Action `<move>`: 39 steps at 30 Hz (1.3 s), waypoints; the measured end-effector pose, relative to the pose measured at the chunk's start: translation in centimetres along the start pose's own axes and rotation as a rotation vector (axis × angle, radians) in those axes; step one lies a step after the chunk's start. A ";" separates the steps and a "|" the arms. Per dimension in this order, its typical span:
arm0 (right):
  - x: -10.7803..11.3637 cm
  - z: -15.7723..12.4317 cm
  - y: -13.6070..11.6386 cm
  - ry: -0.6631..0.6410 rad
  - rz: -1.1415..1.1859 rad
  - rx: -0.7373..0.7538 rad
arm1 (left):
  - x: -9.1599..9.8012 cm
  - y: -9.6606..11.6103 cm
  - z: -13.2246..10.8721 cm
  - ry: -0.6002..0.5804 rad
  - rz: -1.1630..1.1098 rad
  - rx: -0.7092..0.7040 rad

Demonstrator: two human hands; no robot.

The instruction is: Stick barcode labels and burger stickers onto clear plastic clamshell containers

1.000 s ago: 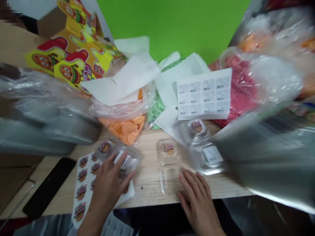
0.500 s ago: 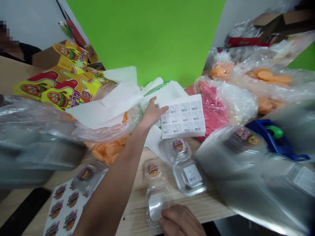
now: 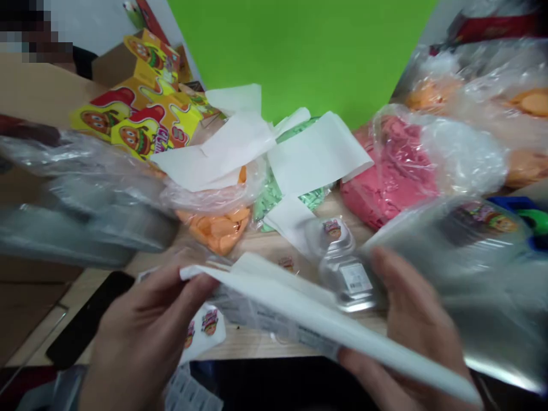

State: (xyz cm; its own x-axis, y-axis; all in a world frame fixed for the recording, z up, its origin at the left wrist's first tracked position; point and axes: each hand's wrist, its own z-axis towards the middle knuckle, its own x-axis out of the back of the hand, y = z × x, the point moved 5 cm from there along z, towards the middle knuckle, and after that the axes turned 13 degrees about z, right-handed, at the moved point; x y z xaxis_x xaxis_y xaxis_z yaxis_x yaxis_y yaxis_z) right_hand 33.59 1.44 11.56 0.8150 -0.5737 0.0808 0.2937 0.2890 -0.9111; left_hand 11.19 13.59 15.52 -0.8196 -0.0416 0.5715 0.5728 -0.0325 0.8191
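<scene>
A stack of white barcode label sheets [image 3: 295, 305] is held up and tilted, its printed side facing down toward me. My left hand [image 3: 141, 325] pinches the left end between thumb and fingers. At the other end my right hand [image 3: 422, 319] is around the sheets, with fingers on both sides. Behind them on the table stands an open clear plastic clamshell box [image 3: 338, 257] bearing a round cartoon sticker and a barcode label. Another clear box with a cartoon sticker [image 3: 286, 264] is mostly hidden by the sheets. Below my left hand lies a cartoon sticker sheet [image 3: 209, 328].
Bags of orange pieces [image 3: 220, 225], green pieces [image 3: 268, 200] and pink pieces [image 3: 385, 177] line the back, with white papers [image 3: 317, 154] on top. Stacked clear containers [image 3: 462, 268] stand right, near a blue tape dispenser [image 3: 535, 228]. A black phone [image 3: 89, 317] lies left.
My left hand has brought the label sheets from the back of the table toward me. My right hand has risen from the near clamshell box and taken their right end. The view has shifted.
</scene>
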 end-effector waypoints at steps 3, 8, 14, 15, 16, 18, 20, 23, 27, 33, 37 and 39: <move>-1.6 -1.7 1.3 -0.226 0.140 -0.196 | 0.6 -3.4 -2.7 -0.010 0.074 -0.002; -2.5 -4.8 3.2 -0.230 0.324 -0.494 | -1.0 -8.4 -5.7 -0.369 -0.167 0.391; -2.5 -5.4 2.5 -0.207 0.223 -0.457 | -0.5 -10.0 -7.7 -0.156 -0.202 0.603; -2.4 -5.3 2.3 -0.216 0.177 -0.412 | -0.6 -10.1 -7.9 -0.177 -0.206 0.602; -2.3 -5.2 2.2 -0.224 0.137 -0.379 | -0.7 -10.3 -8.2 -0.215 -0.216 0.604; -2.0 -5.3 2.3 -0.239 0.094 -0.358 | -0.9 -10.8 -8.6 -0.288 -0.219 0.608; -1.8 -5.7 2.6 -0.272 0.075 -0.350 | -0.7 -11.3 -8.8 -0.274 -0.172 0.601; -1.3 -6.1 2.3 -0.358 0.004 -0.231 | -0.6 -11.8 -9.1 -0.220 -0.130 0.645; -1.0 -6.1 1.0 -0.486 -0.041 0.016 | -1.6 -11.4 -9.7 -0.268 -0.203 0.753; -1.5 -6.4 1.6 -0.550 0.060 -0.039 | -1.7 -12.3 -9.6 -0.304 -0.263 0.720; -1.3 -7.0 2.5 -0.553 0.113 -0.173 | -1.4 -13.6 -9.9 -0.406 -0.348 0.714; -1.1 -7.3 2.1 -0.639 0.120 -0.146 | -1.5 -13.9 -10.3 -0.425 -0.333 0.742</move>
State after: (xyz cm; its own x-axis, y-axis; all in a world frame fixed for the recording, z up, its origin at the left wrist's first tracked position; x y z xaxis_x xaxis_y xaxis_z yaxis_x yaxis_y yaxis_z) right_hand 29.70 -2.86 6.59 0.9869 0.0359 0.1576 0.1481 0.1902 -0.9705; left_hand 4.62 3.84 2.76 -0.9613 0.2308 0.1507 0.2700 0.6785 0.6831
